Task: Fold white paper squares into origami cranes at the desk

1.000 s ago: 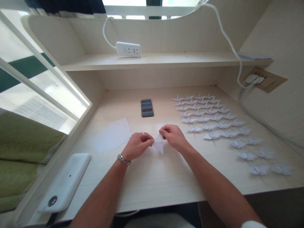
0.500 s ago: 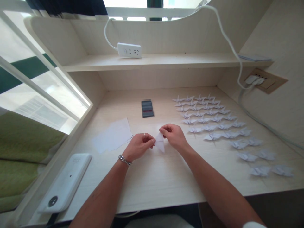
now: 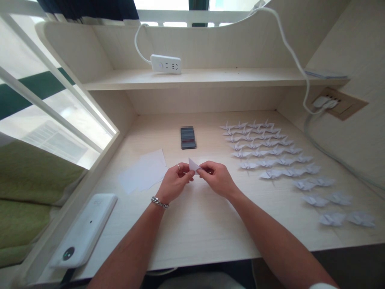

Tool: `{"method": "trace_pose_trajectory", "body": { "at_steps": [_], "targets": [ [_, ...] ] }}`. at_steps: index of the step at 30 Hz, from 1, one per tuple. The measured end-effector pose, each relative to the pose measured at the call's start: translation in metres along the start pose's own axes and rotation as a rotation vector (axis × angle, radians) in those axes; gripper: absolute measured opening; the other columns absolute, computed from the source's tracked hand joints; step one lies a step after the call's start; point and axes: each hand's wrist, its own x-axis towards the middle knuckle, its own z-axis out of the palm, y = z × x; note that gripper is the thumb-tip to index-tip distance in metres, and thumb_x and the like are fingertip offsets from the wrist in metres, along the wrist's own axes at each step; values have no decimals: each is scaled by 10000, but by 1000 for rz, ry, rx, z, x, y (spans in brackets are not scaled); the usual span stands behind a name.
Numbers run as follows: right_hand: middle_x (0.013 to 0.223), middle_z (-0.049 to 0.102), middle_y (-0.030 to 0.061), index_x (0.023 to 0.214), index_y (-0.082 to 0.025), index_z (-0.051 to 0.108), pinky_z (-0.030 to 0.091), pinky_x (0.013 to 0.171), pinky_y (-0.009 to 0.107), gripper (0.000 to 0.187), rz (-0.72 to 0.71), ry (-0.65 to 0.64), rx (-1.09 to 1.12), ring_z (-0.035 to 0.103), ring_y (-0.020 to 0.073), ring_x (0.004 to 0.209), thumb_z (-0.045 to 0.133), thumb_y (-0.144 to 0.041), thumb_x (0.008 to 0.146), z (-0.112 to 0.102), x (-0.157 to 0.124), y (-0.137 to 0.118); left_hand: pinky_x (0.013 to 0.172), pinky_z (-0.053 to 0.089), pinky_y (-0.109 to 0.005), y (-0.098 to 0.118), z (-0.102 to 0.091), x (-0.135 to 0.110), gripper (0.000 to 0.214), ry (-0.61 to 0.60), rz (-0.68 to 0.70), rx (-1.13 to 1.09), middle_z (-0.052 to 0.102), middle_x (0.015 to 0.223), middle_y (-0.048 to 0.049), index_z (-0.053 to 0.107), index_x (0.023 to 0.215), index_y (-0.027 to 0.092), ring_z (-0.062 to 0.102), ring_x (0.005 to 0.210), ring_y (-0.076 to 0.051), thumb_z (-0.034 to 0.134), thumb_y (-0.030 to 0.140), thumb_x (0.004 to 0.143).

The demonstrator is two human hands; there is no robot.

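Between my two hands is a small folded piece of white paper (image 3: 193, 164), its pointed tip aimed up and away from me. My left hand (image 3: 177, 178), with a ring and a chain bracelet, pinches its lower left side between thumb and fingers. On the other side my right hand (image 3: 217, 176) grips the lower right corner the same way. The fingers hide part of the folds. Loose white paper sheets (image 3: 144, 170) lie left of my left hand. To the right, rows of folded white paper cranes (image 3: 264, 152) stand on the desk.
Behind my hands lies a dark, blurred-out phone-like rectangle (image 3: 188, 137). A long white device (image 3: 86, 230) sits at the desk's left edge. On the shelf above rests a power strip (image 3: 166, 64); its white cable (image 3: 288, 44) runs to a wall socket (image 3: 339, 103) at right.
The folded paper has been turned, so its point now faces away instead of towards me. My right hand has come lower and closer to the left. The view has shifted slightly.
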Motion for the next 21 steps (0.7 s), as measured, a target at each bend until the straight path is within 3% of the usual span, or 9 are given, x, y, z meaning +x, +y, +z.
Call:
{"method": "trace_pose_trajectory", "body": {
  "at_steps": [5,11,14,17,21],
  "targets": [
    [799,706,36,842,-200,730,477,655,259,105,-149,48,-105,623,155,717,642,-250,816,2,-3,-1,635,489,-255,0,-1,-1,174,5,83,1,674,706,-29,644,796,148,618,659,-137,651,322,810],
    [810,712,30,845,-237,754,479,671,258,116,-169,34,-73,632,155,744,639,-248,832,1,-5,-6,650,491,-259,-1,-1,0,124,8,112,7,679,705,-30,652,781,147,612,669,-136,650,267,810],
    [815,715,34,852,-232,759,481,684,273,130,-120,-7,-43,634,160,745,642,-284,831,-1,-3,-6,605,488,-251,1,-1,0,134,18,95,18,680,690,-27,650,773,151,613,646,-136,653,281,808],
    [777,715,50,894,-190,753,503,655,289,229,27,-86,133,641,168,707,607,-361,848,-1,-1,-1,568,483,-246,2,-1,0,154,56,62,20,683,675,-30,645,763,150,616,624,-139,665,298,800],
    [759,722,62,917,-153,747,531,681,314,288,127,-98,321,657,179,713,628,-398,822,2,2,4,634,518,-275,0,1,1,193,91,40,-70,696,753,-50,643,835,136,650,689,-155,677,322,796]
  ]
}}
